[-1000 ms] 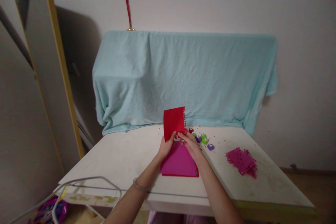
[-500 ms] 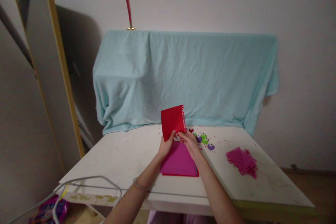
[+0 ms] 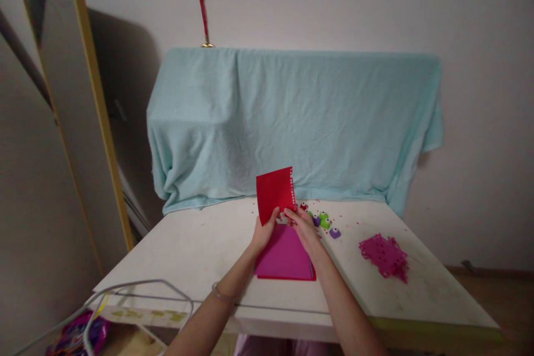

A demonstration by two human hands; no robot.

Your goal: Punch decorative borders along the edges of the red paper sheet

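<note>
My left hand point(image 3: 263, 229) is closed on the lower edge of a red sheet of paper point(image 3: 275, 192), thumb on its face. The sheet stands tilted above the table, with a row of small punched holes down its right edge. At the sheet's lower right corner, my right hand point(image 3: 301, 223) has its fingers closed around a small paper punch, mostly hidden by the fingers. Below both hands lies a stack of magenta paper point(image 3: 283, 256) with red paper showing under it. Several small green and purple punches point(image 3: 325, 221) sit just right of my right hand.
A heap of punched magenta paper point(image 3: 384, 256) lies on the right of the white table point(image 3: 187, 250), and red paper bits are scattered near the punches. A light blue cloth point(image 3: 300, 122) hangs behind. A grey metal frame point(image 3: 137, 285) stands at front left, a mirror point(image 3: 75, 94) farther left.
Almost nothing differs. Both hands and the red sheet keep nearly the same place, with only a very slight shift of the fingers and the view.
</note>
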